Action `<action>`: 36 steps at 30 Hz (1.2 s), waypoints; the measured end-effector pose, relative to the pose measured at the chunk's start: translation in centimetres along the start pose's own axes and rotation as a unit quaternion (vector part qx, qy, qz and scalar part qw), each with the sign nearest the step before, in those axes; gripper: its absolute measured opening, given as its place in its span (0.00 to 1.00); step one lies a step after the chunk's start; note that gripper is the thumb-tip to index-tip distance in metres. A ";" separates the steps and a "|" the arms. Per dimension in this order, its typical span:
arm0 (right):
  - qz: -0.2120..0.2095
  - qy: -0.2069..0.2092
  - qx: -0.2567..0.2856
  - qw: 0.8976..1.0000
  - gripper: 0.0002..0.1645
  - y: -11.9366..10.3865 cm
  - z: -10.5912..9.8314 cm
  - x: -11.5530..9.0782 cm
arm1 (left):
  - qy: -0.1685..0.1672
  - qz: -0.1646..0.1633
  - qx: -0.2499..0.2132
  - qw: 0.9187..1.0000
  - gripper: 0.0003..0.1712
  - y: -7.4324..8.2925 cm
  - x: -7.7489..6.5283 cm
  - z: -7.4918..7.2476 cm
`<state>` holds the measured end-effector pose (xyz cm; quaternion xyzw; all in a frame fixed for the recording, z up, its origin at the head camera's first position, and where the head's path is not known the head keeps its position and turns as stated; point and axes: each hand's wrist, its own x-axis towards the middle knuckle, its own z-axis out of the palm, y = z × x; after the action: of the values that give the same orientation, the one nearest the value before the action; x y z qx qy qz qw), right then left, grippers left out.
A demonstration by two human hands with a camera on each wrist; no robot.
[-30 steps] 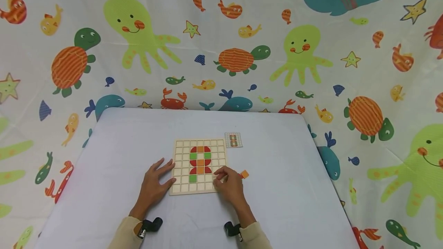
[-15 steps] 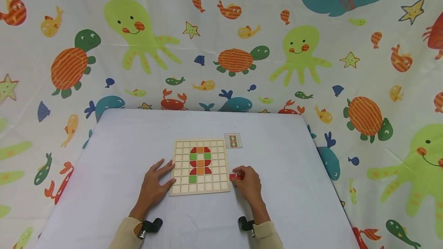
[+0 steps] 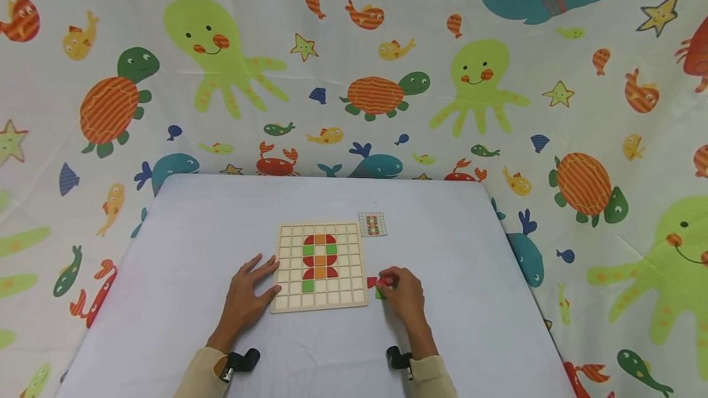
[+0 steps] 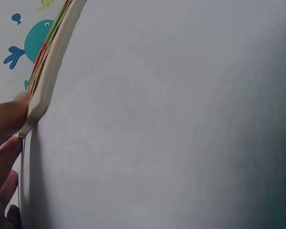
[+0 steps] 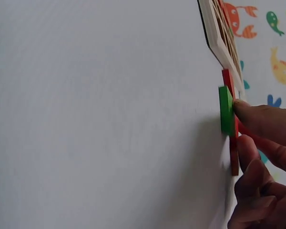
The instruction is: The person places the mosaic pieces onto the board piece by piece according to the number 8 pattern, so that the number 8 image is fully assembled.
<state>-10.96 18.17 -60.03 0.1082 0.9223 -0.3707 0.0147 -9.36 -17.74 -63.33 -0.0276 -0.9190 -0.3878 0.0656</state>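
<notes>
A wooden grid board (image 3: pixel 351 263) lies on the white table, with red, orange and green tiles set in its middle columns. My left hand (image 3: pixel 244 293) rests spread along the board's left edge; in the left wrist view its thumb (image 4: pixel 9 114) touches the rim near a corner. Just right of the board, my right hand (image 3: pixel 406 296) pinches a red tile (image 3: pixel 383 282) at its fingertips. Another red tile (image 3: pixel 372 282) lies beside it. A green tile (image 5: pixel 226 110) sits by the right thumb. Part of this small group is hidden by the hand.
A small pattern card (image 3: pixel 373 224) lies at the board's upper right corner, printed with a similar coloured figure on a grid. Behind the white table (image 3: pixel 453 232) hangs a cloth (image 3: pixel 332 29) printed with sea animals.
My right hand has moved right, off the board, to the loose tiles. The orange tile seen earlier there is now out of sight, and a green one shows. My left hand stays put.
</notes>
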 end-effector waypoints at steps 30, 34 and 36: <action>-0.032 -0.033 -0.061 0.997 0.18 -0.1 -0.8 -2.3 | -0.001 -0.001 -0.001 1.000 0.35 -0.3 0.0 0.1; -0.034 -0.027 -0.019 0.999 0.18 -0.6 -0.6 -2.2 | 0.003 0.005 -0.001 1.000 0.35 -0.4 0.0 0.1; -0.044 -0.022 -0.001 0.999 0.18 -1.0 -0.4 -2.1 | 0.006 0.008 -0.003 1.000 0.34 -0.4 0.0 0.1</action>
<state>-9.06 17.34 -58.83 0.0594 0.9260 -0.3723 0.0184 -9.40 -17.92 -63.67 -0.0322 -0.9173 -0.3899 0.0743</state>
